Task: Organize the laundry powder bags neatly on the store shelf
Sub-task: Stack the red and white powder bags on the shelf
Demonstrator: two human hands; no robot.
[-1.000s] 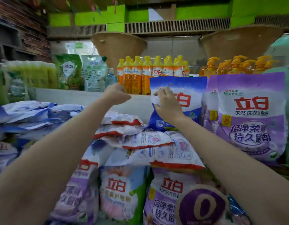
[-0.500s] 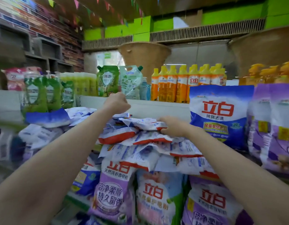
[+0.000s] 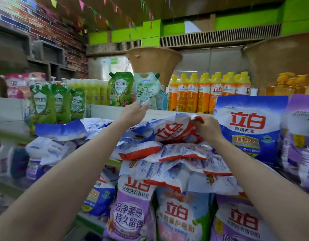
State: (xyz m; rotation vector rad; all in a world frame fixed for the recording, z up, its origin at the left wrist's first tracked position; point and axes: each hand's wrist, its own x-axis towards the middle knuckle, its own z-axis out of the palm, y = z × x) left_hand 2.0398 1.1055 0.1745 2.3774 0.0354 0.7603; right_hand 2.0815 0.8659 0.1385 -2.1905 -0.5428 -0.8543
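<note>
The hands are both up at the top of the pile. The left hand (image 3: 132, 113) is raised behind the heap with fingers loosely spread, holding nothing, seemingly ready to catch or steady. The right hand (image 3: 205, 126) pinches the crumpled edge of the top bag (image 3: 169, 132), a red-and-white one tilted up off the stack (image 3: 167, 159) of flat bags below it; I'd guess it is being pulled free to stand upright. Just right of it a blue bag (image 3: 248, 129) stands face out, then a purple bag (image 3: 298, 136), likely the neat row to extend. More bags stand on the lower shelf (image 3: 91, 221). Orange bottles (image 3: 207, 92) line the ledge behind.
</note>
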